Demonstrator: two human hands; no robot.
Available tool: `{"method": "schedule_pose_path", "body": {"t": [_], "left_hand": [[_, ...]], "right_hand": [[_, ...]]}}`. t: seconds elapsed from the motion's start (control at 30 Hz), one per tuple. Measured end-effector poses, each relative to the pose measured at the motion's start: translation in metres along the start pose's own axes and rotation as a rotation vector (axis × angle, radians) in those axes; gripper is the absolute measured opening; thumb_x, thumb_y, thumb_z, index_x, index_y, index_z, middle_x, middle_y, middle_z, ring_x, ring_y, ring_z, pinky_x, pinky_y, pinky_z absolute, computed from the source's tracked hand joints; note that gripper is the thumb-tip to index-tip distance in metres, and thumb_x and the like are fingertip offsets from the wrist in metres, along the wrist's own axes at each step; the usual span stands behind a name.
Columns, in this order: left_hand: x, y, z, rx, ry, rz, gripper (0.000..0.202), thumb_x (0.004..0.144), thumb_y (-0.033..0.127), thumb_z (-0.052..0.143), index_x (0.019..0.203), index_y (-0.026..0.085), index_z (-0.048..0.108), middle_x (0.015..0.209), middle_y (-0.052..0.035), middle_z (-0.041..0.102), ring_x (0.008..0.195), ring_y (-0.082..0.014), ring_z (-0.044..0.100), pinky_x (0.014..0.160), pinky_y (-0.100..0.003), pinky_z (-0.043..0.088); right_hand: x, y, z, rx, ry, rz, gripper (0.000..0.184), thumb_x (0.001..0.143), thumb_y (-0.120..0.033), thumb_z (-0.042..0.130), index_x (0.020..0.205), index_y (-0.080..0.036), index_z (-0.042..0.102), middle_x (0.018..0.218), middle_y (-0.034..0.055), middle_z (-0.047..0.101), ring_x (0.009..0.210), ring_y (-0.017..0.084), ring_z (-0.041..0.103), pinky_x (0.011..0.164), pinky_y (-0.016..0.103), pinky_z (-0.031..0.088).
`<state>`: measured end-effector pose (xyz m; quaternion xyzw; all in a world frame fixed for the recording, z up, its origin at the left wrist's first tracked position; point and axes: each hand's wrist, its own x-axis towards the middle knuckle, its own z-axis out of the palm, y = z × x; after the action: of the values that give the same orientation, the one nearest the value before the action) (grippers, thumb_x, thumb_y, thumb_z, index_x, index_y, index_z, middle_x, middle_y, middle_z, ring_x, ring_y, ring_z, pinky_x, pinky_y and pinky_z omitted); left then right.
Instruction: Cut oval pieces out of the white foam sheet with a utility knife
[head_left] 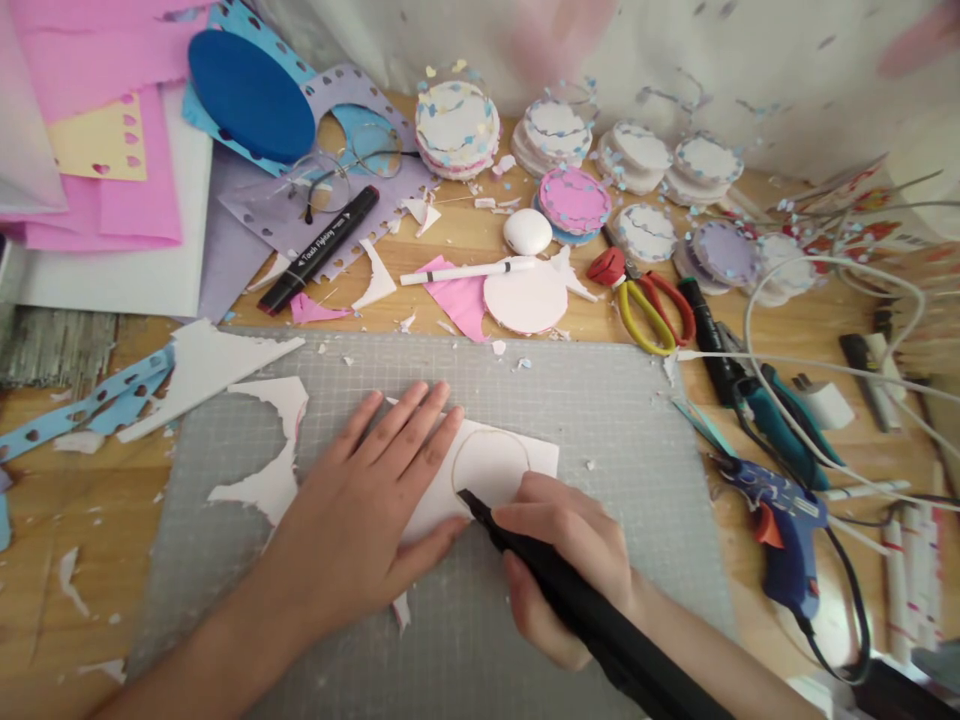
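Note:
My left hand lies flat with fingers spread on a white sheet, pressing it onto the grey cutting mat. A thin circle is marked on the sheet. My right hand is closed round a long black cutting tool, whose tip touches the sheet at the circle's lower left edge.
White offcuts lie left on the mat. Behind it are a black marker, a white pen, a white disc, scissors and several decorated round stacks. A blue glue gun and cables lie right. Pink and blue paper sits back left.

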<state>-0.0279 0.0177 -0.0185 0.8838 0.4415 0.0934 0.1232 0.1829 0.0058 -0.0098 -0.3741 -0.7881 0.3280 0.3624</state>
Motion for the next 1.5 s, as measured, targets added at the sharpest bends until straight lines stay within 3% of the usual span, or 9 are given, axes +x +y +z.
{"method": "schedule_pose_path", "body": {"t": [0.23,0.47,0.73,1.0,1.17,1.23,1.4,1.5], "left_hand": [[0.000,-0.001,0.000,-0.002,-0.004,0.000,0.067,0.092,0.046,0.047,0.148,0.011,0.033,0.158,-0.0148,0.026,0.147,-0.0313,0.022,0.118,-0.052,0.020],[0.000,-0.001,-0.001,0.027,-0.009,0.020,0.067,0.092,0.046,0.047,0.146,0.009,0.035,0.158,-0.0159,0.026,0.146,-0.0310,0.023,0.118,-0.051,0.020],[0.000,-0.001,-0.001,0.061,-0.009,0.021,0.068,0.091,0.047,0.048,0.147,0.010,0.035,0.158,-0.0149,0.027,0.146,-0.0306,0.024,0.118,-0.050,0.019],[0.000,-0.002,-0.001,0.067,-0.013,0.026,0.068,0.092,0.046,0.047,0.147,0.009,0.035,0.159,-0.0154,0.025,0.147,-0.0303,0.022,0.117,-0.051,0.020],[0.000,0.000,-0.002,0.062,-0.031,0.006,0.067,0.092,0.048,0.046,0.146,0.010,0.037,0.159,-0.0133,0.025,0.147,-0.0284,0.021,0.118,-0.049,0.019],[0.001,0.000,-0.002,0.063,-0.024,-0.005,0.066,0.093,0.049,0.046,0.146,0.010,0.038,0.159,-0.0124,0.025,0.147,-0.0278,0.021,0.119,-0.048,0.019],[0.000,0.001,-0.002,0.066,-0.016,-0.001,0.066,0.092,0.048,0.046,0.146,0.010,0.038,0.158,-0.0125,0.026,0.147,-0.0277,0.022,0.119,-0.048,0.018],[0.000,0.001,-0.002,0.056,-0.008,-0.004,0.066,0.093,0.049,0.045,0.145,0.010,0.040,0.158,-0.0121,0.027,0.147,-0.0275,0.022,0.119,-0.048,0.019]], "right_hand": [[0.003,0.000,-0.001,-0.055,-0.010,-0.044,0.037,0.067,-0.006,0.048,0.101,-0.022,0.054,0.063,-0.0023,0.045,0.049,0.014,0.039,0.043,0.027,0.029],[0.001,0.007,-0.001,-0.118,-0.109,-0.113,0.035,0.068,-0.006,0.050,0.099,-0.021,0.056,0.064,-0.0026,0.043,0.053,0.015,0.040,0.047,0.028,0.029],[0.002,0.014,-0.016,-0.123,-0.231,-0.156,0.023,0.072,-0.006,0.053,0.088,-0.022,0.058,0.066,-0.0021,0.044,0.057,0.015,0.037,0.052,0.029,0.027],[0.003,0.012,-0.014,-0.037,-0.265,-0.095,0.026,0.075,-0.006,0.051,0.094,-0.020,0.059,0.068,-0.0015,0.045,0.060,0.015,0.041,0.053,0.029,0.031],[0.003,0.019,-0.018,0.017,-0.299,-0.131,0.023,0.081,-0.008,0.052,0.101,-0.018,0.058,0.069,-0.0008,0.048,0.061,0.014,0.043,0.054,0.027,0.032],[0.003,0.019,-0.022,0.057,-0.283,-0.149,0.022,0.083,-0.008,0.049,0.101,-0.018,0.058,0.069,0.0004,0.051,0.061,0.015,0.046,0.055,0.027,0.034],[0.006,0.009,-0.031,0.166,-0.018,-0.074,0.028,0.074,-0.005,0.047,0.095,-0.021,0.057,0.065,-0.0008,0.050,0.056,0.014,0.046,0.054,0.027,0.035],[0.007,0.008,-0.030,0.183,-0.054,-0.099,0.030,0.071,-0.004,0.048,0.094,-0.021,0.057,0.065,-0.0007,0.053,0.055,0.014,0.047,0.054,0.027,0.035]]}}
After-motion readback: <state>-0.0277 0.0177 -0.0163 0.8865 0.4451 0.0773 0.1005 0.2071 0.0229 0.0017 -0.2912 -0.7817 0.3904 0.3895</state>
